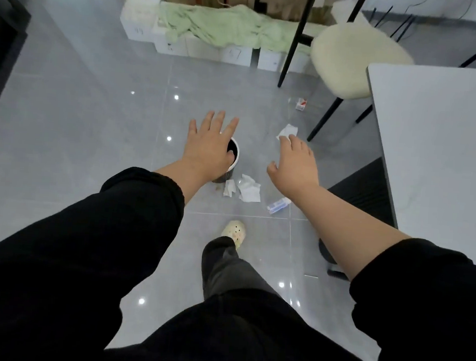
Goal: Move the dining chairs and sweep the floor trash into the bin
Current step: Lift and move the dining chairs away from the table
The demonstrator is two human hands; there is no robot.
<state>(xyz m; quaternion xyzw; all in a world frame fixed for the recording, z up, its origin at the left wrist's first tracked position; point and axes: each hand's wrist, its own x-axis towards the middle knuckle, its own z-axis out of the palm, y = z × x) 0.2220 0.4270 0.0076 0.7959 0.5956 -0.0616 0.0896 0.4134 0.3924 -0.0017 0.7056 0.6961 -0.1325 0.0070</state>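
Observation:
A small round bin [231,162] with a white rim and dark inside stands on the grey tiled floor, partly hidden by my left hand [209,144], which hovers above it with fingers spread and holds nothing. My right hand [296,163] is stretched out to the right of the bin, fingers apart and empty. Crumpled white tissues [247,188] lie just in front of the bin. Another tissue [287,130] lies beyond my right fingertips. A small blue-and-white packet [277,205] and a red-and-white wrapper [301,104] also lie on the floor. A cream-cushioned dining chair [351,58] stands at the table's far corner.
A grey table [439,145] fills the right side, with a dark ribbed panel [367,187] and a round base [326,251] under it. White boxes [140,13] draped with a green cloth [223,25] line the far wall. My foot in a pale clog [234,231] is behind the trash.

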